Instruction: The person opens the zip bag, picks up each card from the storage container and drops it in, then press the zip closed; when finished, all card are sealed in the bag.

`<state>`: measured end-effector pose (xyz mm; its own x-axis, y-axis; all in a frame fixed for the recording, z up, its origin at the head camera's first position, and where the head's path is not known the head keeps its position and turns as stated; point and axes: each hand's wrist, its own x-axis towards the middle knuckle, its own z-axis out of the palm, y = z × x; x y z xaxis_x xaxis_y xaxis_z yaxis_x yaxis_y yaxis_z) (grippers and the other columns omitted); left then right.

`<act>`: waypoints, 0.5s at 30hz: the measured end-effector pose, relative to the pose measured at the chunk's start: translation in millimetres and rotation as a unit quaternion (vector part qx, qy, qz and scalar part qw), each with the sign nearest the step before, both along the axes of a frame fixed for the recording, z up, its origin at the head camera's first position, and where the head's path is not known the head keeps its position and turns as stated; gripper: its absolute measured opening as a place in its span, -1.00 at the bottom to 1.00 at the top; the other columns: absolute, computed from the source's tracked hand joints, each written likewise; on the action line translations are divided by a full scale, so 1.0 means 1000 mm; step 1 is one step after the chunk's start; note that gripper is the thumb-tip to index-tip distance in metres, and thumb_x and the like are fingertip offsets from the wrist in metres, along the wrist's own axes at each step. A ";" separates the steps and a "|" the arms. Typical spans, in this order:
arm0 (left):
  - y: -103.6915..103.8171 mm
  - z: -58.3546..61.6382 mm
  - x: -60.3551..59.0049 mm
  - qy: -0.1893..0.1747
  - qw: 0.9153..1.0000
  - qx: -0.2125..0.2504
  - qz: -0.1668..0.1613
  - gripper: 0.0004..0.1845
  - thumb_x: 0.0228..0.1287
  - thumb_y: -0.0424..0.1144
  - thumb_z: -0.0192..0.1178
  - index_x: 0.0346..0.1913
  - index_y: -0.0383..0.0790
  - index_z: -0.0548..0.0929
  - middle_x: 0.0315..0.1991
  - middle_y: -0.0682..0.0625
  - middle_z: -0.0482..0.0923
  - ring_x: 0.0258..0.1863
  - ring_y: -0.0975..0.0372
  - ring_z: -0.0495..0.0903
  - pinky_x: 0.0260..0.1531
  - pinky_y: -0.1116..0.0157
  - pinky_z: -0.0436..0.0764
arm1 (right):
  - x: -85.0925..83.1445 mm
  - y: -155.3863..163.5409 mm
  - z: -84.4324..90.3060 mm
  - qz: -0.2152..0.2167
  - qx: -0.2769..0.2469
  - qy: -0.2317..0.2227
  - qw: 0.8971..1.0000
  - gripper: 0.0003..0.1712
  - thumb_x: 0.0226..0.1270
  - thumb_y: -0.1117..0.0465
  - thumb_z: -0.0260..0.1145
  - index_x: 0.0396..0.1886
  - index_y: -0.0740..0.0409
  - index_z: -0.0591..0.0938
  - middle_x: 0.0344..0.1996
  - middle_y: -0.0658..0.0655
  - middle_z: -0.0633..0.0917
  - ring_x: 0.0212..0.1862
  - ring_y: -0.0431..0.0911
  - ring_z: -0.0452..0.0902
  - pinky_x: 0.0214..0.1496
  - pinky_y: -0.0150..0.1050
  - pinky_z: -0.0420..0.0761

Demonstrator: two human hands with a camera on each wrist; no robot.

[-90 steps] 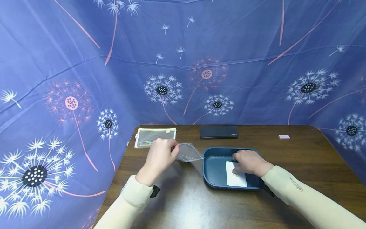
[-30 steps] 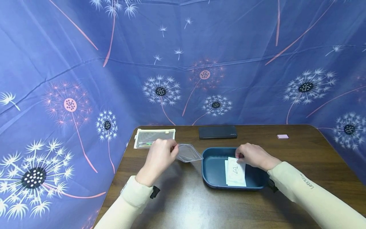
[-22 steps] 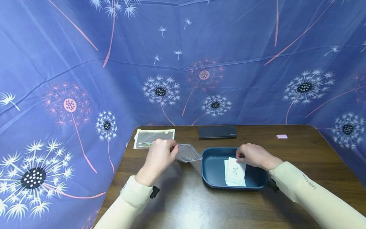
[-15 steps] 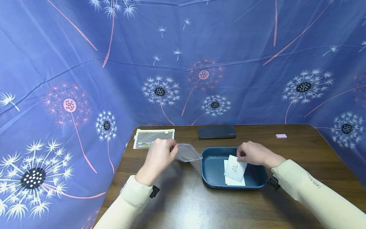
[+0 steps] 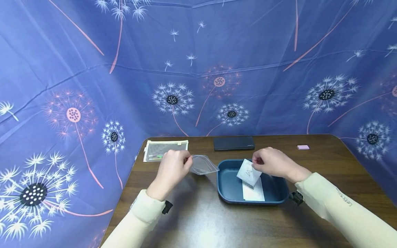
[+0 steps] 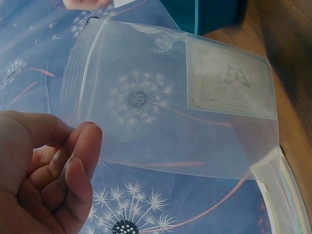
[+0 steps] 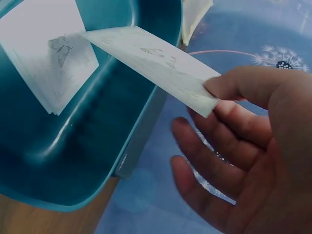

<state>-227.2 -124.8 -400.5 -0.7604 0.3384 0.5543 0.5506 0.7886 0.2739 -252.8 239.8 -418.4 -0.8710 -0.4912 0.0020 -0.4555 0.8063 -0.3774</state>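
Note:
My left hand (image 5: 172, 167) pinches a clear zip bag (image 5: 203, 165) by its corner, holding it above the table left of the tray; the left wrist view shows the zip bag (image 6: 170, 102) with one small printed sheet (image 6: 229, 85) inside. My right hand (image 5: 269, 162) pinches a small white sheet (image 5: 248, 172) with a butterfly drawing, lifted above the dark blue tray (image 5: 227, 187). In the right wrist view the white sheet (image 7: 151, 61) sits between thumb and forefinger. More sheets (image 5: 254, 193) lie stacked in the tray, also seen as the stack (image 7: 48, 53).
A mesh zip pouch (image 5: 164, 149) lies at the table's back left. A dark flat case (image 5: 234, 143) rests at the back centre, a small pink block (image 5: 303, 147) at the back right. Blue dandelion cloth surrounds the brown table (image 5: 217, 227).
My right hand picked one sheet off the stack in the tray and raised it up and leftward toward the bag. The left hand with the bag has stayed in place.

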 end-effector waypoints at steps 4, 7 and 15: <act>0.000 0.000 -0.001 0.010 1.000 0.000 -0.001 -0.64 0.15 -0.44 0.32 -0.68 -0.01 0.51 -0.78 0.23 0.27 -0.74 0.35 0.23 -0.67 0.31 0.27 | 0.002 -0.006 0.006 -0.004 -0.016 0.046 0.999 -0.82 0.35 0.21 0.42 -0.46 -0.09 0.67 -0.60 -0.16 0.51 -0.54 -0.23 0.37 -0.46 -0.24 0.39; 0.001 0.001 -0.001 0.012 1.000 0.000 -0.003 -0.65 0.15 -0.44 0.33 -0.68 -0.02 0.52 -0.78 0.24 0.28 -0.74 0.35 0.23 -0.67 0.31 0.27 | 0.004 -0.010 0.012 -0.007 -0.024 0.085 0.996 -0.82 0.34 0.21 0.41 -0.46 -0.11 0.67 -0.57 -0.18 0.53 -0.50 -0.23 0.39 -0.41 -0.23 0.42; 0.001 0.001 -0.002 0.017 1.000 -0.001 -0.004 -0.64 0.16 -0.43 0.32 -0.68 -0.01 0.52 -0.79 0.23 0.26 -0.74 0.36 0.23 -0.68 0.32 0.25 | 0.009 -0.021 0.035 -0.003 -0.044 0.152 0.987 -0.87 0.36 0.19 0.42 -0.39 -0.10 0.68 -0.45 -0.18 0.60 -0.40 -0.22 0.51 -0.31 -0.18 0.52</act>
